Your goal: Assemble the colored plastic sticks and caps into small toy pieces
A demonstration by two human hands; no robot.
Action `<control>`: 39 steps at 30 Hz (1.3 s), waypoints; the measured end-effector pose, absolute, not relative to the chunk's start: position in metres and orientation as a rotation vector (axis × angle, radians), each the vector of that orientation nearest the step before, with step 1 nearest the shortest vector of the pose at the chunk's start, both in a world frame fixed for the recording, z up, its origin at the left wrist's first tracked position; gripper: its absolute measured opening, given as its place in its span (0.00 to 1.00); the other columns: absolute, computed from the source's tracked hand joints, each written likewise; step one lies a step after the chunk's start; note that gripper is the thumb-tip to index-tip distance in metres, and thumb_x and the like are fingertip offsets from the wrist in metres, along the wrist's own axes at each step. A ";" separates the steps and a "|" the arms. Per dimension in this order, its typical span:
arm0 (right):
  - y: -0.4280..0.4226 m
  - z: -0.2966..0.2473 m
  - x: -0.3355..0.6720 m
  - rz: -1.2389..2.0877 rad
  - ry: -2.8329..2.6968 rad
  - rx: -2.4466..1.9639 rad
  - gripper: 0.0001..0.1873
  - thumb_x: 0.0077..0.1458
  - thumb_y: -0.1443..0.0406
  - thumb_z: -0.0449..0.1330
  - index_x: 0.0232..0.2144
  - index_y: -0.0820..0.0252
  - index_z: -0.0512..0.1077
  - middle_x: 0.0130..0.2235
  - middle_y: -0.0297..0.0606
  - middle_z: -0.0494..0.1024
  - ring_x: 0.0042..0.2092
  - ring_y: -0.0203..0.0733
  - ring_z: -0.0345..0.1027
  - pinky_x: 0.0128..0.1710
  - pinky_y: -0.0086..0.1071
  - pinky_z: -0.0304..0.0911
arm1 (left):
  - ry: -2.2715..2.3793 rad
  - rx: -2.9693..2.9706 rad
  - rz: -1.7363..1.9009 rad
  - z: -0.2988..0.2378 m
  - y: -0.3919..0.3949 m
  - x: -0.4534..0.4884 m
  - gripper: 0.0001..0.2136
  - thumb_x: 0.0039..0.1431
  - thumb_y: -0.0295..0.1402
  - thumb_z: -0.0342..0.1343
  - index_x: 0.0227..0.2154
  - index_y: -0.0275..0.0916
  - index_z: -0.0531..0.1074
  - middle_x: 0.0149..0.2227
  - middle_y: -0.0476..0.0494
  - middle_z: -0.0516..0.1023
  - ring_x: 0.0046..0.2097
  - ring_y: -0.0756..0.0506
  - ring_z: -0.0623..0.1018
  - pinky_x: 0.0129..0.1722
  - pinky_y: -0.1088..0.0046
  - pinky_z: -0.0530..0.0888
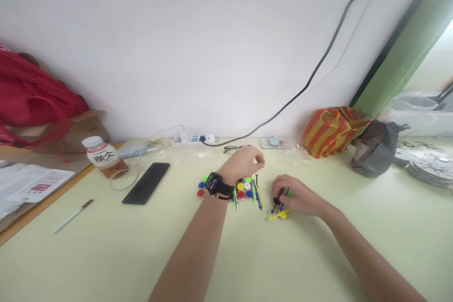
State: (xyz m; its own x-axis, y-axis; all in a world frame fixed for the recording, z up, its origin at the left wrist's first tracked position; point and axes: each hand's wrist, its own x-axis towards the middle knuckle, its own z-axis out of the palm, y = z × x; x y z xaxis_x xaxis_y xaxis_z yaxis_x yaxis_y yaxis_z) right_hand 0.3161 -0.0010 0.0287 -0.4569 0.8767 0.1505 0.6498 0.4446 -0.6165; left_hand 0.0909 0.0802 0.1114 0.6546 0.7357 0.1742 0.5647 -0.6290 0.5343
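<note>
My left hand (244, 161), with a black watch (216, 185) on its wrist, hovers over a pile of small coloured plastic discs and sticks (246, 189); its fingers are curled downward in a pinch, and what they hold is hidden. My right hand (295, 196) rests on the pale green table (247, 255) to the right of the pile, fingers closed round a small assembly of coloured pieces (281, 198) with red, green, blue and black parts. A yellow stick piece (278, 216) lies just below it.
A black phone (146, 183), a bottle (104, 156) and a white pen (72, 216) lie at left. A power strip (193, 139) and glasses (231, 149) sit by the wall. A striped bag (331, 130) and a grey bag (377, 148) stand at right, stacked plates (426, 163) beyond.
</note>
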 end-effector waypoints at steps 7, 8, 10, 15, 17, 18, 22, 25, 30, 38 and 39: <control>0.005 0.024 0.345 0.560 -2.309 -1.433 0.09 0.45 0.75 0.53 0.24 0.56 0.67 0.33 0.36 0.76 0.38 0.44 0.69 0.41 0.36 0.65 | 1.003 2.512 0.158 0.066 0.086 0.115 0.05 0.48 0.31 0.66 0.30 0.39 0.82 0.36 0.42 0.82 0.34 0.44 0.80 0.34 0.71 0.74; 0.006 0.023 0.348 0.527 -2.293 -1.465 0.09 0.45 0.75 0.53 0.24 0.56 0.66 0.32 0.36 0.75 0.38 0.44 0.68 0.41 0.36 0.64 | 1.005 2.515 0.144 0.063 0.086 0.115 0.06 0.46 0.31 0.66 0.30 0.39 0.82 0.36 0.42 0.82 0.35 0.43 0.80 0.34 0.70 0.74; 0.008 0.020 0.350 0.469 -2.251 -1.518 0.09 0.45 0.75 0.52 0.24 0.56 0.64 0.32 0.35 0.74 0.37 0.44 0.67 0.41 0.36 0.63 | 0.988 2.538 0.151 0.059 0.087 0.115 0.09 0.46 0.34 0.67 0.32 0.40 0.82 0.37 0.41 0.81 0.41 0.40 0.80 0.38 0.69 0.74; 0.012 0.012 0.351 0.466 -2.171 -1.528 0.09 0.47 0.75 0.51 0.25 0.56 0.63 0.32 0.34 0.73 0.38 0.43 0.66 0.40 0.35 0.61 | 0.891 2.658 0.125 0.056 0.089 0.111 0.14 0.48 0.44 0.66 0.36 0.41 0.79 0.42 0.42 0.80 0.53 0.36 0.74 0.46 0.66 0.73; 0.013 0.009 0.352 0.496 -2.152 -1.518 0.08 0.47 0.74 0.51 0.25 0.56 0.63 0.33 0.34 0.72 0.37 0.42 0.66 0.39 0.34 0.62 | 0.878 2.687 0.079 0.057 0.090 0.108 0.15 0.47 0.44 0.67 0.35 0.42 0.79 0.41 0.42 0.80 0.51 0.37 0.73 0.46 0.66 0.72; 0.013 0.008 0.354 0.510 -2.145 -1.515 0.08 0.47 0.74 0.51 0.26 0.56 0.64 0.33 0.34 0.72 0.37 0.42 0.66 0.39 0.34 0.62 | 0.876 2.697 0.062 0.057 0.091 0.107 0.15 0.46 0.44 0.68 0.34 0.42 0.79 0.40 0.43 0.80 0.51 0.36 0.73 0.45 0.66 0.71; 0.015 0.006 0.361 0.561 -2.132 -1.504 0.06 0.48 0.72 0.53 0.27 0.56 0.66 0.33 0.34 0.72 0.36 0.41 0.66 0.38 0.33 0.62 | 0.879 2.697 0.050 0.058 0.093 0.105 0.16 0.41 0.44 0.70 0.32 0.42 0.78 0.37 0.43 0.79 0.48 0.36 0.74 0.43 0.65 0.71; 0.017 0.005 0.367 0.567 -2.111 -1.509 0.05 0.49 0.70 0.54 0.28 0.56 0.68 0.34 0.34 0.74 0.36 0.42 0.68 0.38 0.34 0.63 | 0.875 2.682 0.052 0.058 0.093 0.104 0.18 0.39 0.45 0.71 0.32 0.43 0.77 0.36 0.43 0.79 0.48 0.34 0.74 0.42 0.64 0.70; 0.018 0.005 0.373 0.528 -2.079 -1.548 0.06 0.50 0.69 0.56 0.32 0.56 0.71 0.35 0.35 0.76 0.36 0.43 0.68 0.38 0.35 0.63 | 0.891 2.571 0.181 0.062 0.093 0.105 0.17 0.47 0.46 0.68 0.37 0.43 0.79 0.39 0.43 0.79 0.50 0.36 0.75 0.42 0.66 0.71; 0.014 0.014 0.363 0.293 -2.251 -1.487 0.08 0.49 0.69 0.60 0.34 0.54 0.74 0.39 0.37 0.77 0.45 0.49 0.69 0.48 0.42 0.62 | 0.859 2.504 0.285 0.065 0.090 0.109 0.11 0.57 0.42 0.63 0.37 0.40 0.80 0.42 0.41 0.80 0.47 0.39 0.78 0.42 0.68 0.71; 0.014 0.014 0.362 0.272 -2.256 -1.489 0.06 0.50 0.68 0.60 0.33 0.54 0.74 0.38 0.37 0.78 0.44 0.49 0.69 0.48 0.42 0.62 | 0.861 2.504 0.284 0.066 0.090 0.109 0.11 0.58 0.42 0.63 0.37 0.40 0.80 0.42 0.41 0.80 0.47 0.39 0.78 0.42 0.68 0.71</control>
State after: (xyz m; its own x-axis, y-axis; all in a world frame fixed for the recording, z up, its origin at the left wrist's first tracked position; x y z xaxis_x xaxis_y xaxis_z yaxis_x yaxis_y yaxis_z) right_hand 0.3624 0.0143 0.0137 -0.3372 0.9111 0.2371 0.8286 0.4068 -0.3847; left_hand 0.1091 0.0903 0.0658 0.7812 0.6230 0.0407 0.5247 -0.6904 0.4980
